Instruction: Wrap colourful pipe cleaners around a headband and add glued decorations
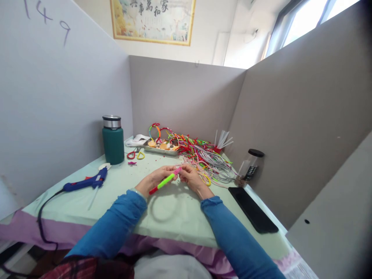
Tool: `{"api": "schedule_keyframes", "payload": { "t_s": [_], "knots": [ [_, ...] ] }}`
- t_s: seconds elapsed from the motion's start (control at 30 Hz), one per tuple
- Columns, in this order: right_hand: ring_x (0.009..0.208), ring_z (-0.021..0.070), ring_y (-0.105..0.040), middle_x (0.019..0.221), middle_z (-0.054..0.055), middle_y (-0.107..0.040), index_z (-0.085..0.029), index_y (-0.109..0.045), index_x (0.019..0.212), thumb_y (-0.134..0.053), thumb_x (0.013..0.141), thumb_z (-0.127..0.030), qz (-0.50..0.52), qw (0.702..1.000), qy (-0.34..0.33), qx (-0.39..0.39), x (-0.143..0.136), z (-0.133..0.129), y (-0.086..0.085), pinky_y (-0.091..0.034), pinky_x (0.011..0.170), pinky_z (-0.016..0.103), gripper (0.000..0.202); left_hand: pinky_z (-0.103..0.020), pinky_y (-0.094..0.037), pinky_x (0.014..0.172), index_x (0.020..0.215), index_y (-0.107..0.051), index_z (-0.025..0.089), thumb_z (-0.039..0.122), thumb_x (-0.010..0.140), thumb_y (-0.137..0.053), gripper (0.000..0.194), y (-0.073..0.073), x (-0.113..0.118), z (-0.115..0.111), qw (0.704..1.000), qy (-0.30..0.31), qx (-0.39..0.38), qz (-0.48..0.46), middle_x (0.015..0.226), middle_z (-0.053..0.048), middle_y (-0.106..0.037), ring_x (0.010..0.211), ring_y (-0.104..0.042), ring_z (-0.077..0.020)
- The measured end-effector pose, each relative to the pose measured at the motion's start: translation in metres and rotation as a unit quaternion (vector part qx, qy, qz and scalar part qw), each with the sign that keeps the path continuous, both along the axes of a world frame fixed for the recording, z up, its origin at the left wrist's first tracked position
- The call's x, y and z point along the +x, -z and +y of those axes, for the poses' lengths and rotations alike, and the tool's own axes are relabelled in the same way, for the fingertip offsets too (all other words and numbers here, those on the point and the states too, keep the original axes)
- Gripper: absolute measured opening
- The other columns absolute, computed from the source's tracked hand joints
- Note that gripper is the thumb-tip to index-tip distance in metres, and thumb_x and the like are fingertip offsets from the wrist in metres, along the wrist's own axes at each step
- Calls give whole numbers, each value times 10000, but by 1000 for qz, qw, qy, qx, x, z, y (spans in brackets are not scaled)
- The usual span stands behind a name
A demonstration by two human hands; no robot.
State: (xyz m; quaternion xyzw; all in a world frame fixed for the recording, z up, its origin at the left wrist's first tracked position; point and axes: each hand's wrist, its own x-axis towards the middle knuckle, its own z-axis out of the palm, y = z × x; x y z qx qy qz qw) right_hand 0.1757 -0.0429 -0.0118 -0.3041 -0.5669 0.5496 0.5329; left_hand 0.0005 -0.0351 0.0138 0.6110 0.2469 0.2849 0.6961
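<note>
Sleeves [241, 236]: blue, they reached from the bottom edge over the near side of the desk [122, 201], with red plaid cloth [81, 269] below the left one.
Hands: the left hand [158, 178] and the right hand [192, 179] came nearly together at the middle, the fingertips of both pinched on a fuzzy band near its pink end.
Fuzzy band [166, 180]: raised above the desk between the fingers, it slanted down to the left across the left hand, pink, then bright green, then red; a curved shadow lay on the cover below.
Glue gun [87, 183]: blue, it lay on the left, its dark cord hanging over the near edge.
Flask [113, 145]: dark green, it stood upright behind the glue gun.
Tray [162, 151]: shallow, it held orange and white pieces near the back panel [186, 93]; red and yellow loop handles [140, 155] lay before it.
Stems [200, 147]: a many-coloured tangle spread right of the tray, just beyond the right hand.
Right side: a black slab [252, 211] lay flat near a clear, black-lidded jar [247, 166].
</note>
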Motion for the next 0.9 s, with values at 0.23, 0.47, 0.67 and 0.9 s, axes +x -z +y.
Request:
{"api": "schedule_keyframes", "payload": {
  "t_s": [0.23,0.47,0.67,0.9],
  "knots": [
    [476,72,-416,560,-56,-481,-188,-526,739,-718,623,-475,-15,999,-6,-30,2,3,4,-329,469,202,364,-181,-175,353,784,-551,131,396,695,-676,307,-2,4,-2,999,-20,17,23,618,11,-538,374,-285,-8],
    [434,64,-342,517,-59,-462,-165,-581,689,-673,663,-423,-14,998,57,2,2,12,9,-261,427,208,275,-178,-140,336,793,-509,139,417,673,-690,353,8,12,8,986,-144,89,-3,660,1,-621,332,-289,-2],
    [452,80,-376,566,-27,-526,-169,-615,753,-648,667,-407,-29,998,48,-26,3,8,3,-281,431,218,255,-177,-166,355,778,-522,139,448,626,-704,389,7,16,11,971,-198,132,28,549,20,-612,319,-298,-14],
    [486,99,-422,581,6,-538,-169,-586,664,-559,741,-542,-37,997,55,-45,5,3,-7,-308,439,218,382,-181,-240,402,726,-544,139,413,610,-722,347,5,17,10,958,-225,168,62,540,7,-623,376,-396,-41]
  ]
}}
